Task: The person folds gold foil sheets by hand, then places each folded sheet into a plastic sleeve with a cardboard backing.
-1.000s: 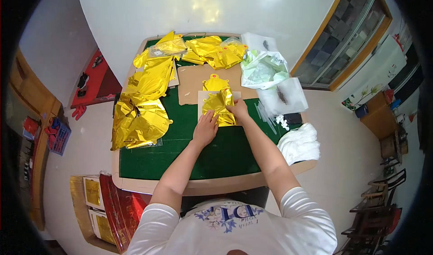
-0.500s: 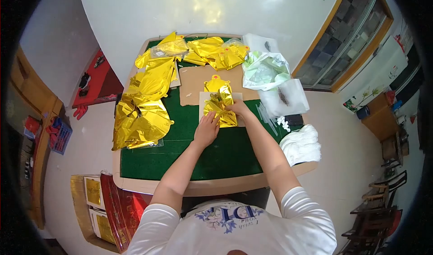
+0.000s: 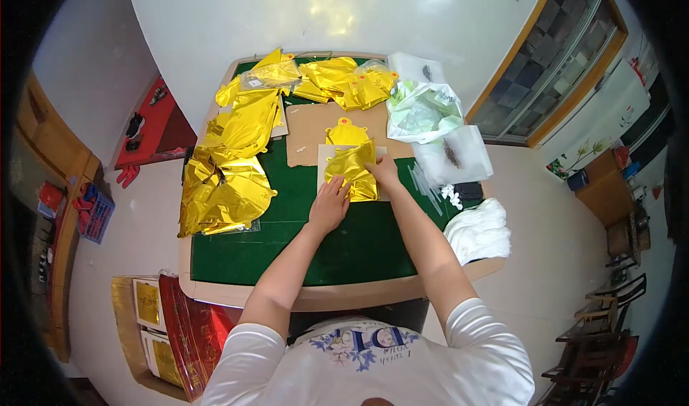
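A gold foil balloon [image 3: 352,169] lies partly folded over a pale square card [image 3: 321,163] in front of me. Its upper end, with a small red spot, sticks out beyond the card. My left hand [image 3: 330,206] rests on the lower left of the foil with its fingers stretched out. At the right edge, my right hand [image 3: 385,174] pinches the foil between thumb and fingers, though the fingertips are partly hidden. Beneath the card's far side is a larger brown cardboard sheet [image 3: 305,142].
More gold foil balloons [image 3: 226,187] cover the left and back of the green table [image 3: 301,262]. On the right are a plastic bag [image 3: 423,112], clear packaging [image 3: 470,155], thin clear tubes [image 3: 425,189], a black item [image 3: 469,191] and a white bundle [image 3: 479,232]. An open carton [image 3: 128,327] stands below left.
The foil's crumpled upper part now lies flatter and wider across the card. My right hand has shifted slightly up and right; my left hand has hardly moved.
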Demonstrator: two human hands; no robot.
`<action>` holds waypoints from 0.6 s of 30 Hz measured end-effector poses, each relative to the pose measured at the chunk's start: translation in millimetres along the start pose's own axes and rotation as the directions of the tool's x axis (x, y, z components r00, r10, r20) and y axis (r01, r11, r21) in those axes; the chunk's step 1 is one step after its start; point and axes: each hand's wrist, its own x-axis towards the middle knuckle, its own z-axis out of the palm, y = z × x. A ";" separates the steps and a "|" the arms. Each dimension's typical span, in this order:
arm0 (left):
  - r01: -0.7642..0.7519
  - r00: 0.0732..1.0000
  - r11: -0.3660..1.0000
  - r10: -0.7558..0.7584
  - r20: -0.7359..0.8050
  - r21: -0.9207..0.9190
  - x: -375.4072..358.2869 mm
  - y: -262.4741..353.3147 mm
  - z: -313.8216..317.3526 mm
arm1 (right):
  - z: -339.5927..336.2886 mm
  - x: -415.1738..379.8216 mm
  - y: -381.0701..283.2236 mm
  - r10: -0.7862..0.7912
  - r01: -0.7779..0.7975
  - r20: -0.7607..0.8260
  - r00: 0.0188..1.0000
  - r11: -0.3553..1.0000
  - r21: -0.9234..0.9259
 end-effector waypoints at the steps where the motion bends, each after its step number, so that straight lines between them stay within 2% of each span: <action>1: -0.004 1.000 1.000 0.004 0.003 0.014 0.6 0.0 0.0 | 2.5 7.1 8.0 0.046 -0.054 0.078 0.996 0.994 0.094; 2: -0.004 1.000 1.000 0.004 0.003 0.012 1.0 0.3 0.1 | 4.9 13.3 16.2 0.084 -0.113 0.160 0.984 0.977 0.183; 3: 0.001 1.000 1.000 -0.001 0.009 0.012 1.0 0.5 0.4 | -1.1 9.1 11.6 0.084 -0.113 0.161 0.983 0.977 0.182; 5: 0.009 1.000 1.000 -0.010 0.014 0.014 0.2 0.1 -0.5 | -19.1 -6.3 -8.8 0.131 -0.196 0.289 0.948 0.959 0.207; 6: 0.013 1.000 1.000 -0.013 0.021 0.015 0.2 0.5 -1.2 | -22.3 -7.3 -10.4 0.131 -0.195 0.292 0.948 0.959 0.205; 8: 0.016 0.999 1.000 -0.016 0.031 0.014 0.5 1.9 -2.8 | -29.5 -9.7 -12.9 0.153 -0.169 0.324 0.934 0.985 0.021; 15: 0.030 0.998 0.999 -0.031 0.061 0.019 0.5 1.1 -1.4 | -17.1 -1.9 -2.2 0.220 -0.226 0.330 0.918 0.974 -0.021; 17: 0.030 0.998 0.999 -0.031 0.060 0.016 0.8 2.0 -2.5 | -2.2 10.0 21.6 0.121 -0.125 0.246 0.962 0.992 0.002; 18: 0.035 0.997 0.999 -0.036 0.070 0.019 0.9 2.3 -3.7 | -4.5 8.4 18.2 0.120 -0.124 0.245 0.962 0.992 0.001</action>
